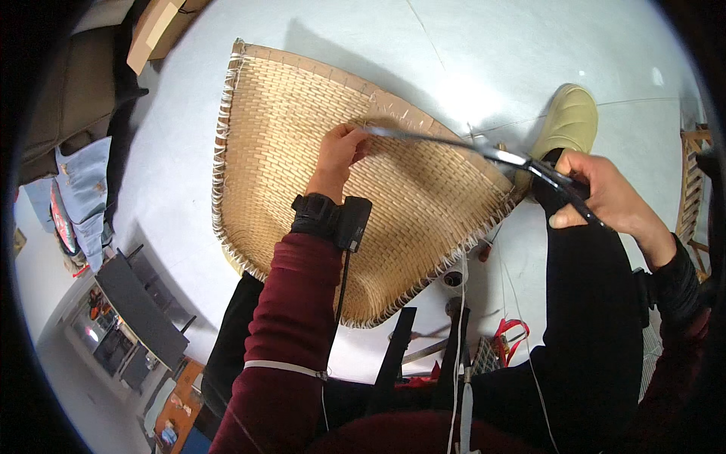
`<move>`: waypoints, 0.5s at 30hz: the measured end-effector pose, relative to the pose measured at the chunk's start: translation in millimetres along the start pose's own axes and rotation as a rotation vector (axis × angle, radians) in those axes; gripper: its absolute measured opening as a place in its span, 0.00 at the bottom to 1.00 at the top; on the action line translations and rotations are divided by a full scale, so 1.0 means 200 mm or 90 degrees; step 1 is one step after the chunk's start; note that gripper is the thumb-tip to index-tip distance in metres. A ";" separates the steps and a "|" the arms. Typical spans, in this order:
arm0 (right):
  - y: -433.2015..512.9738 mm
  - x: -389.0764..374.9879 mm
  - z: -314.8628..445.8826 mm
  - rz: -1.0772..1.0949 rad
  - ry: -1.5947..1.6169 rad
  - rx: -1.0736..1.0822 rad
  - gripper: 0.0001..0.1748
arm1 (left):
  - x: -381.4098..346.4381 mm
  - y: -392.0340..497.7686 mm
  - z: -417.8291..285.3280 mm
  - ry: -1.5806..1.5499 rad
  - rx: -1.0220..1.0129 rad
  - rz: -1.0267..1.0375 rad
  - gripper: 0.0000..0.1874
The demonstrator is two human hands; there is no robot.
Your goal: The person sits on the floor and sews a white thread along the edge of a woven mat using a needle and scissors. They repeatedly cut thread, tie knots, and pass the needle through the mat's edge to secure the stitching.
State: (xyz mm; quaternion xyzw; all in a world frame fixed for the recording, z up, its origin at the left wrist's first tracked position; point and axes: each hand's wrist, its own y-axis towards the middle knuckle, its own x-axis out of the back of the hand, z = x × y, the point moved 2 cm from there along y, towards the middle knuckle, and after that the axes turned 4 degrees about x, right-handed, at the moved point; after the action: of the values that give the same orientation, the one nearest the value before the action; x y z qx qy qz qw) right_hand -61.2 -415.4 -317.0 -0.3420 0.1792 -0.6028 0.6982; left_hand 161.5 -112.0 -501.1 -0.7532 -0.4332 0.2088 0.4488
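A woven scoop-shaped winnowing basket [295, 130] lies across my lap, its curved rim laced with white cord. A flat, thin strip [408, 108] bearing scratched writing edges its far side. In my right hand [607, 193] is a long scissor-like metal tool [510, 158], blurred, its dark handles in my grip. Its narrow tip extends left over the weave to the fingers of my left hand [340, 150]. Those fingers are bent together just above the weave near the far edge; whether they pinch anything is hidden.
White cords [460, 340] hang beside the basket's near rim. Tools and a red strap [510, 335] lie on the floor between my legs. My pale yellow shoe [567, 119] stands at right. A wooden rack [692, 193] is far right; a dark table [142, 312] is far left.
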 end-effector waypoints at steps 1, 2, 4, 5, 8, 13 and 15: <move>-0.01 -0.01 -0.02 0.010 0.001 -0.014 0.29 | -0.01 0.01 -0.02 0.041 -0.025 -0.016 0.07; -0.03 -0.01 -0.03 0.024 -0.002 -0.039 0.29 | -0.02 0.01 -0.02 0.023 -0.043 -0.031 0.07; -0.04 0.01 -0.03 0.008 -0.007 -0.044 0.30 | -0.04 0.01 -0.02 -0.127 -0.023 -0.031 0.04; -0.04 0.02 -0.02 0.009 -0.003 -0.043 0.30 | -0.05 0.00 -0.01 -0.209 -0.014 -0.014 0.04; -0.01 0.01 0.02 -0.012 -0.042 -0.038 0.33 | -0.05 -0.01 0.02 -0.255 0.020 0.064 0.03; 0.08 -0.06 0.08 0.042 -0.032 -0.122 0.35 | -0.01 -0.03 0.07 -0.200 0.047 0.072 0.07; 0.13 -0.09 0.09 0.057 -0.034 -0.140 0.36 | 0.00 -0.04 0.07 -0.142 0.029 0.107 0.07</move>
State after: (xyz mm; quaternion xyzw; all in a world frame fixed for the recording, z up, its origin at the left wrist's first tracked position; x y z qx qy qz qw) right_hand -33.7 -391.5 -325.0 -0.4240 0.2406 -0.5383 0.6875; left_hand 148.6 -102.6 -502.3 -0.7486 -0.4110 0.3375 0.3960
